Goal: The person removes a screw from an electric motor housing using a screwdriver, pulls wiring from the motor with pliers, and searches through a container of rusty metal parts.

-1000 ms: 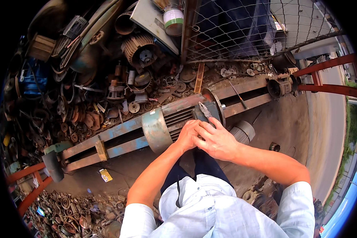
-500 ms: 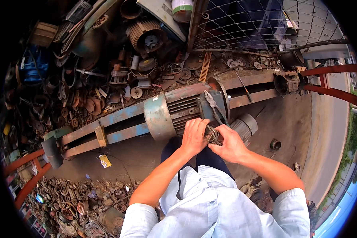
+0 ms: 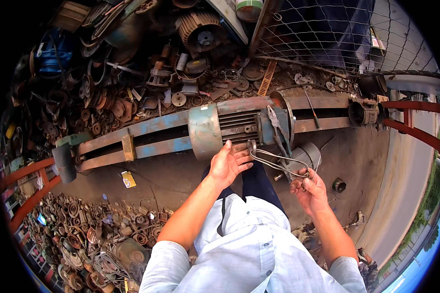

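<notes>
A thin grey cable (image 3: 278, 160) stretches in long loops between my hands, in front of a large electric motor (image 3: 204, 131) with worn green paint and dark cooling fins. My right hand (image 3: 310, 191) is closed on the cable's right end. My left hand (image 3: 228, 164) has its fingers stretched out, palm turned up, and the cable's bunched left end lies at its fingertips. Pliers (image 3: 274, 118) rest on the motor's terminal box, handles toward me. The motor lies across two steel beams (image 3: 164, 145).
A smaller grey motor (image 3: 304, 157) sits on the ground behind the cable. On the right beams are a screwdriver (image 3: 312, 111) and an open motor housing (image 3: 361, 113). Scrap parts (image 3: 122, 108) pile up beyond the beams. Wire mesh (image 3: 327, 46) stands at the far right.
My hands have moved apart, the right one toward the right and nearer me. The cable, bunched between them before, is now drawn out into long loops. My left fingers have opened.
</notes>
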A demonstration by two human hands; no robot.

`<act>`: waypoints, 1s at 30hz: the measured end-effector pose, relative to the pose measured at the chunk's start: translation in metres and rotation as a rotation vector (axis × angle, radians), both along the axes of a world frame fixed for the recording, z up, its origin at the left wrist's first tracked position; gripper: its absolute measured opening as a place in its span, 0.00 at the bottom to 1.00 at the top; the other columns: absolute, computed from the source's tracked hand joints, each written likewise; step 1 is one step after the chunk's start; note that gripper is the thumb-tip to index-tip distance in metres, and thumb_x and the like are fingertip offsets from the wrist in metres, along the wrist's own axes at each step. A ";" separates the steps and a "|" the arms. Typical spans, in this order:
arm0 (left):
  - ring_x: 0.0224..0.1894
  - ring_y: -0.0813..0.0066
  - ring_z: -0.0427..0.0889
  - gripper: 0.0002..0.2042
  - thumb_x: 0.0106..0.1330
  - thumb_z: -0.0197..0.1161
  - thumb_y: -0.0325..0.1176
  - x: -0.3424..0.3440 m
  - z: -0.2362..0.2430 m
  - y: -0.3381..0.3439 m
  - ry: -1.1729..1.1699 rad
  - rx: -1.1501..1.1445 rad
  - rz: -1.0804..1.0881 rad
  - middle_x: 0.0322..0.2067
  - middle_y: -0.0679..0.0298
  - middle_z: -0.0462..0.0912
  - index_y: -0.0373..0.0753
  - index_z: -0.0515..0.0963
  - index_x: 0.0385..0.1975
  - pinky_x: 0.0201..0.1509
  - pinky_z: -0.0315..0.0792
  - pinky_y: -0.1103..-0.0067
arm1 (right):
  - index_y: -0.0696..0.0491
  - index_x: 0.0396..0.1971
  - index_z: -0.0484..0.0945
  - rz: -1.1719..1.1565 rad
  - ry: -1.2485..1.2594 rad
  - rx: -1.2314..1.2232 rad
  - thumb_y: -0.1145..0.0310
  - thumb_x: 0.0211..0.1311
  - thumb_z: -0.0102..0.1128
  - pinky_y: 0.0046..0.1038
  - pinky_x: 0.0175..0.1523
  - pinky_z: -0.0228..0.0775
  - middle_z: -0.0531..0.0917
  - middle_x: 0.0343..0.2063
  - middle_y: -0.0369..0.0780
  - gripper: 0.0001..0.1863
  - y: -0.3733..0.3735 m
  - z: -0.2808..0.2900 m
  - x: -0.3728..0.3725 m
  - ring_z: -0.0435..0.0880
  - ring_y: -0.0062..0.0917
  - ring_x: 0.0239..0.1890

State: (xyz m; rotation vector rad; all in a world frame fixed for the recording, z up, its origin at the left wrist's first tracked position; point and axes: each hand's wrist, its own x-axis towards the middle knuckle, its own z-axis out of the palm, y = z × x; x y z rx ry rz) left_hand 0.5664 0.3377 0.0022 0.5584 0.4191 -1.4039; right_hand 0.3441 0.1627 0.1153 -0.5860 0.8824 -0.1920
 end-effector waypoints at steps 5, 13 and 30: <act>0.54 0.62 0.80 0.21 0.73 0.57 0.41 0.009 0.032 0.003 -0.101 -0.064 0.115 0.52 0.57 0.80 0.35 0.71 0.60 0.59 0.75 0.65 | 0.53 0.51 0.72 0.110 -0.070 -0.079 0.65 0.55 0.76 0.31 0.44 0.75 0.80 0.47 0.41 0.27 0.005 0.006 0.007 0.84 0.30 0.40; 0.49 0.68 0.82 0.17 0.63 0.64 0.18 0.001 0.076 0.055 -0.444 0.122 0.545 0.44 0.62 0.81 0.37 0.74 0.52 0.58 0.77 0.71 | 0.49 0.53 0.75 0.397 -0.159 -0.021 0.64 0.53 0.77 0.32 0.47 0.76 0.82 0.48 0.39 0.27 0.013 0.015 0.044 0.83 0.28 0.43; 0.41 0.79 0.84 0.07 0.72 0.61 0.35 -0.145 0.071 0.222 -0.253 0.537 1.201 0.39 0.67 0.85 0.43 0.77 0.44 0.45 0.78 0.79 | 0.53 0.46 0.74 1.229 -0.178 0.015 0.65 0.56 0.75 0.30 0.43 0.76 0.84 0.42 0.44 0.22 0.119 0.007 0.132 0.84 0.30 0.39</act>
